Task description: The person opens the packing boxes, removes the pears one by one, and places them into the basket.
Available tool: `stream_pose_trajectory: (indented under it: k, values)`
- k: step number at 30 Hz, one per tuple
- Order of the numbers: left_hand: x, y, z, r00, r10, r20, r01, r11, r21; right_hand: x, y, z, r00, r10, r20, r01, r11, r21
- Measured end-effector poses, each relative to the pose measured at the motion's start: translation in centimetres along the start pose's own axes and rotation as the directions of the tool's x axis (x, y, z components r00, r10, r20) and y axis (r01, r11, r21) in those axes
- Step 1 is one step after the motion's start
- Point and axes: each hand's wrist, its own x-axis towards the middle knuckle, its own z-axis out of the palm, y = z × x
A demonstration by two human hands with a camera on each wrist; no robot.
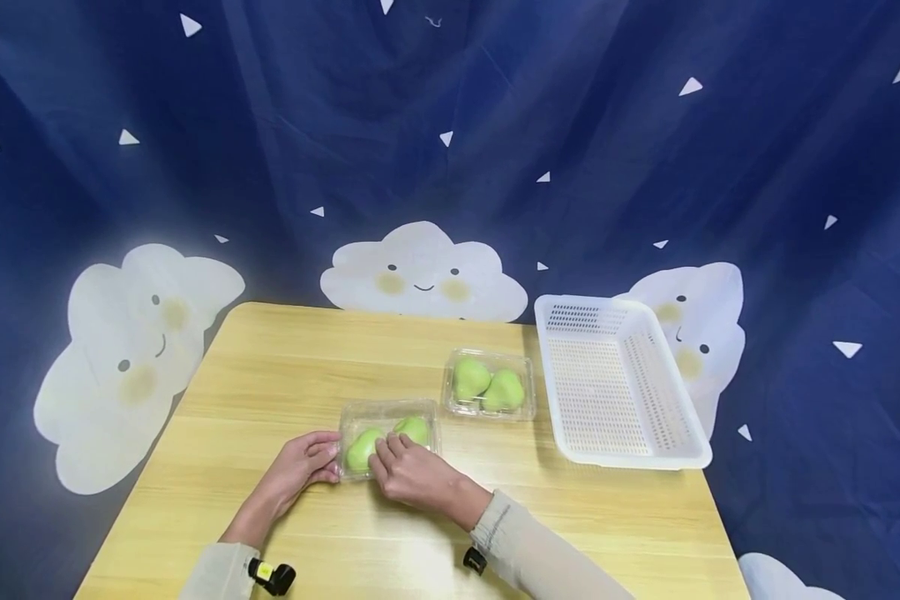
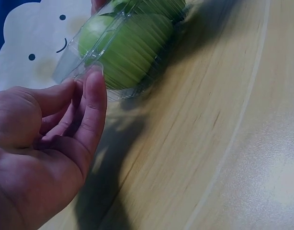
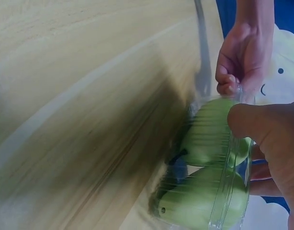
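A clear plastic clamshell box with two green pears inside stands on the table. My left hand is at its left end; in the left wrist view, thumb and fingertips pinch the box's rim. Over the front of the box, my right hand has its fingers curled at the rim and partly covers the second pear. The right wrist view shows the thumb on the near side of the rim and the other fingers behind it.
A second clear box with two green pears sits just behind and to the right. Farther right stands a white perforated plastic basket. The wooden table ends at a dark blue curtain with cloud prints.
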Motion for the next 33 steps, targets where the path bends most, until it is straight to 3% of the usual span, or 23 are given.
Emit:
stream_pose_trajectory:
  k: [10, 18, 33]
  values:
    - [0.1, 0.1, 0.2, 0.999, -0.002, -0.051, 0.004, 0.999, 0.046, 0.2, -0.3, 0.4, 0.999, 0.004, -0.032, -0.003, 1.000, 0.017]
    - [0.1, 0.4, 0.4, 0.998, 0.003, -0.063, 0.001, 0.998, 0.067, 0.5, -0.8, 0.5, 0.999, -0.022, -0.028, 0.021, 1.000, -0.024]
    - [0.3, 0.6, 0.8, 0.994, -0.003, -0.108, 0.012, 0.997, 0.079, 0.9, -2.0, 0.8, 1.000, -0.001, -0.013, 0.000, 0.996, -0.090]
